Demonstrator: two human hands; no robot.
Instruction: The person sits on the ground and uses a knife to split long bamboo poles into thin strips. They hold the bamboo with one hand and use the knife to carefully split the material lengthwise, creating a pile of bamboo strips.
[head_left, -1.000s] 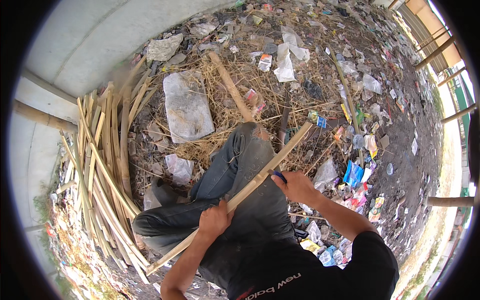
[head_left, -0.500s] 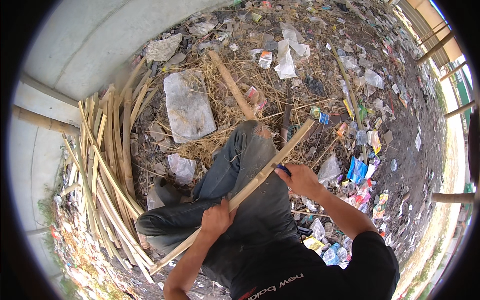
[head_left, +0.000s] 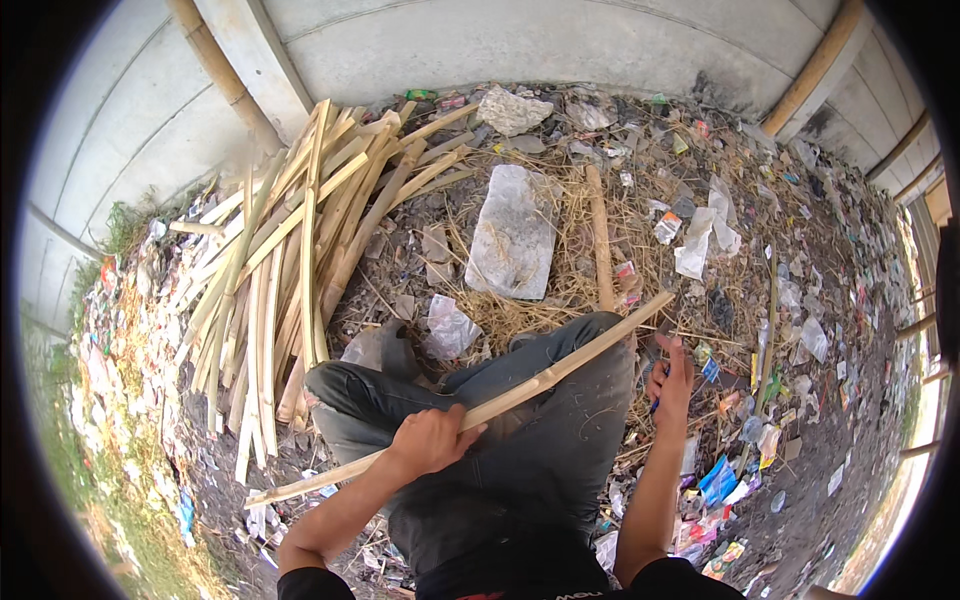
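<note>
A long pale bamboo strip (head_left: 560,372) lies slantwise across my crossed legs, its far end up at the right and its lower end past my left forearm. Around its lower middle my left hand (head_left: 430,441) is closed. My right hand (head_left: 673,380) is off the strip, just right of its far end, fingers curled about a small blue tool (head_left: 655,404). Most of that tool is hidden in the hand, so its kind does not show. Dark worn trousers (head_left: 560,440) cover my legs under the strip.
A heap of bamboo strips (head_left: 265,330) lies at the left, near a concrete wall (head_left: 520,45). Ahead are a flat pale stone block (head_left: 512,235), a bamboo piece (head_left: 600,240) and dry straw. Scattered litter, with a blue wrapper (head_left: 718,482), covers the ground at the right.
My right hand has left the strip and moved right with the blue tool. My left hand still grips the strip. The view has turned left, bringing more of the heap and wall in.
</note>
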